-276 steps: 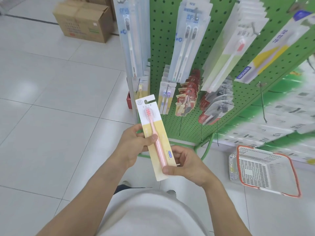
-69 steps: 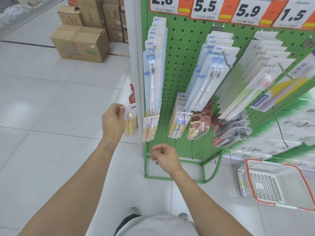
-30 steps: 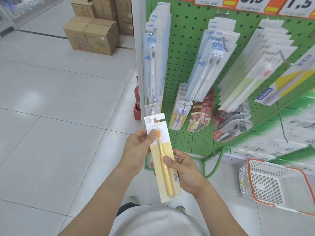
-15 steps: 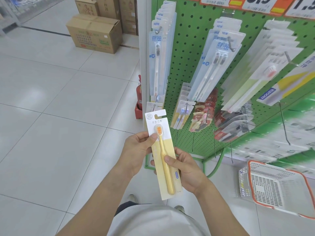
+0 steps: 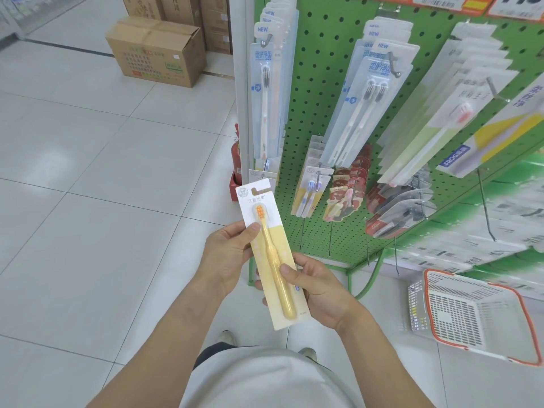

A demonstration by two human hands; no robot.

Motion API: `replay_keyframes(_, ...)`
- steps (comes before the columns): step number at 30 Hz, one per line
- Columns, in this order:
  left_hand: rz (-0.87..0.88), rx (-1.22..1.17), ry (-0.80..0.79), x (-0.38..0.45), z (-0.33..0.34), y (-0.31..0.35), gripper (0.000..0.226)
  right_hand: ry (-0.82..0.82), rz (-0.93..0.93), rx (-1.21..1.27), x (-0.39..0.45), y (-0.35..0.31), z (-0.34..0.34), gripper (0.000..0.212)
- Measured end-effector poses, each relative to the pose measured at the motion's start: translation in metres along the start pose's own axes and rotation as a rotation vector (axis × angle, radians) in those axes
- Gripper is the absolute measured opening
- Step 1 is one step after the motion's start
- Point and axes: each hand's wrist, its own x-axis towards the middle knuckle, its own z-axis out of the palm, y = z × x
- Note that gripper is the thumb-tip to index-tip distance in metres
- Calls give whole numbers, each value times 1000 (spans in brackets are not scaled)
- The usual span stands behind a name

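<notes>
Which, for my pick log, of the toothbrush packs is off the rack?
The yellow toothbrush pack, in left hand and right hand; others hang on the pegboard.

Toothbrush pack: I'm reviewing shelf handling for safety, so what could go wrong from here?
1. The left hand and right hand only pinch the toothbrush pack at its edges; the thin card could slip to the floor.
2. Bare wire hooks jut from the pegboard close by; re-hanging could snag a hand or the card.
3. The basket sits on the floor off to the right, so a toss might miss.
</notes>
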Motion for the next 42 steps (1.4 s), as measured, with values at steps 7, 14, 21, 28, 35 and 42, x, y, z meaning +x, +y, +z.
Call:
replay_keyframes(7,7,4,-4,3,-3,2,17,-48,4,-19,-4,11,-10,38)
replay_keyframes(14,122,167,58,-1,6,1,69,277,-212,-615,2,16,-18,20)
replay_keyframes(21,156,47,-17,3,9,0,35,301,-277,-867,3,15,-13,63)
replay_keyframes(28,145,52,-22,8,0,-2,34,255,-278,-617,2,6,-13,40)
replay_keyframes(35,115,74,-21,11,0,0,33,227,-347,-552,4,4,-14,39)
replay_keyframes(42,141,123,-61,9,-1,0,33,199,-344,-465,4,5,-17,37)
